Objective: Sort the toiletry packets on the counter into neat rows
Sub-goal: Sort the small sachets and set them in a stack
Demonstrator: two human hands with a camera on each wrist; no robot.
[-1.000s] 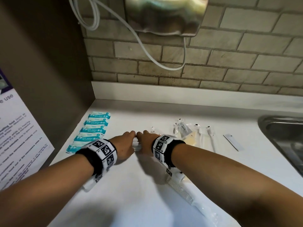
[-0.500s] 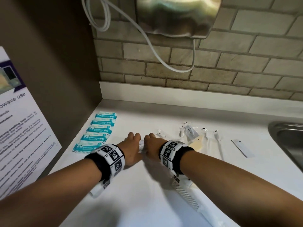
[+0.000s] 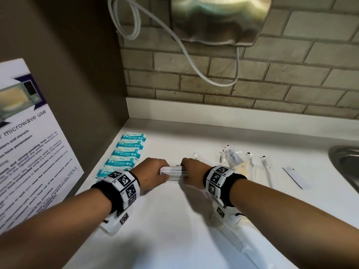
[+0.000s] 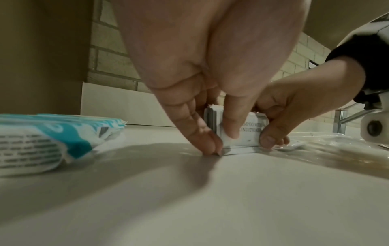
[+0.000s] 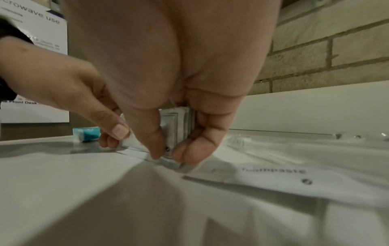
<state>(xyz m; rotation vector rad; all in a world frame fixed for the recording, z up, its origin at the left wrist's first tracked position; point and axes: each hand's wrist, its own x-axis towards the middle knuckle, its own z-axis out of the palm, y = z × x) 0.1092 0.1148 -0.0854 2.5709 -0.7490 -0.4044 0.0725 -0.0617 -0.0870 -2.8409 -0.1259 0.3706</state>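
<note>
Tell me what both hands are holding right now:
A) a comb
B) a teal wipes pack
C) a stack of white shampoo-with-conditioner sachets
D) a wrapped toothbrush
C: the left hand and right hand pinch opposite ends of a stack of white sachets standing on edge on the counter, the front one printed with shampoo and conditioner wording; the teal wipes packs lie apart to the left.

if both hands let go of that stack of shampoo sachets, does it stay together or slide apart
Probably slides apart: the stack of shampoo sachets stands on edge on the counter, loose and unbound. The left hand and right hand pinch its ends. The thin sachets look flat, smooth and likely light.
</note>
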